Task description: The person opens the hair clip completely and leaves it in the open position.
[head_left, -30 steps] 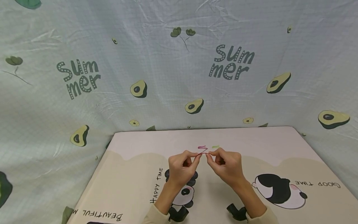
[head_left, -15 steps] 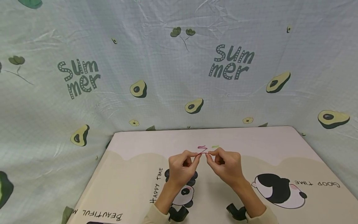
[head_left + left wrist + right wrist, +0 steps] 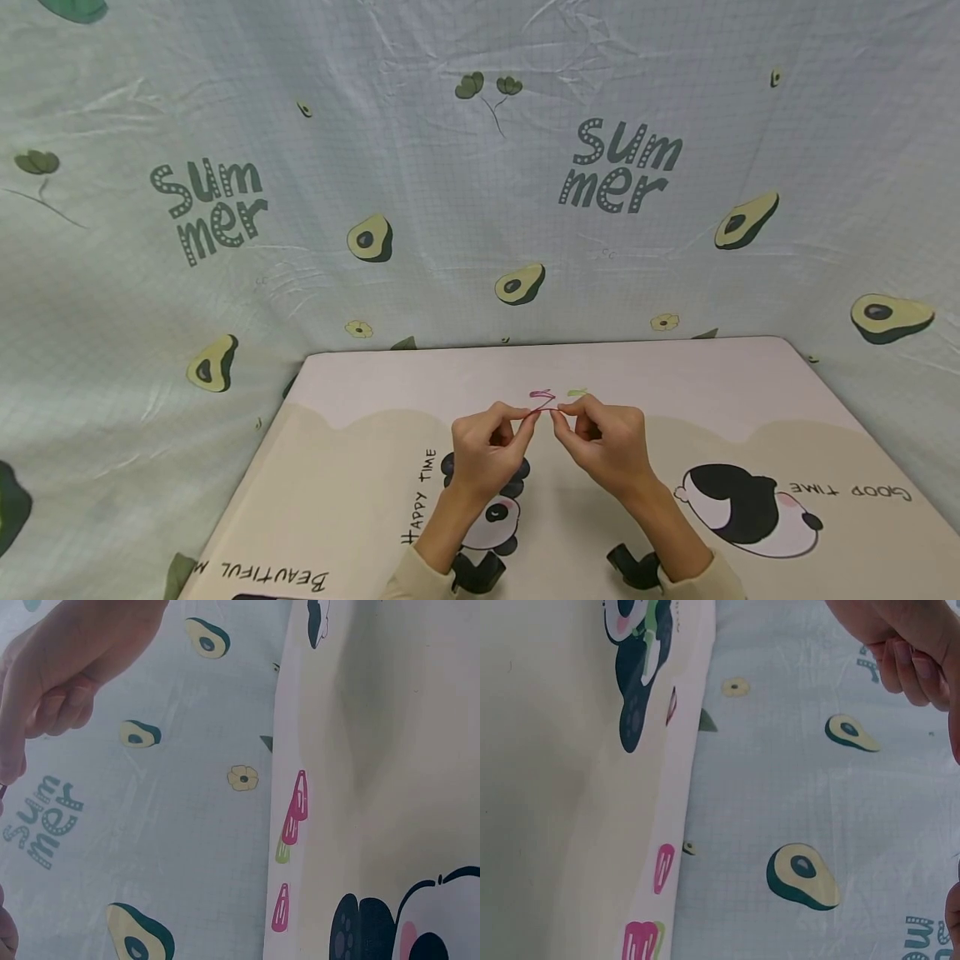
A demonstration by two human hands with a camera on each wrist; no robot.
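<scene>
Both hands are raised above the far part of the table in the head view. A thin pink-red hair clip (image 3: 550, 410), seen edge-on, spans the gap between their fingertips. My left hand (image 3: 487, 450) pinches one end between thumb and forefinger; my right hand (image 3: 611, 446) pinches the other end the same way. In the left wrist view the right hand (image 3: 75, 652) shows at the top, with its fingertips at the frame edge. Lying on the table are overlapping pink hair clips (image 3: 291, 821), a green hair clip (image 3: 282, 851) partly under them, and a separate pink hair clip (image 3: 280, 907).
The pale table (image 3: 360, 475) bears printed animals and words. Behind it hangs a curtain (image 3: 442, 167) with avocado prints. Black curved pieces (image 3: 480, 575) sit at the sleeves. A dark object (image 3: 262, 597) is cut off at the bottom edge.
</scene>
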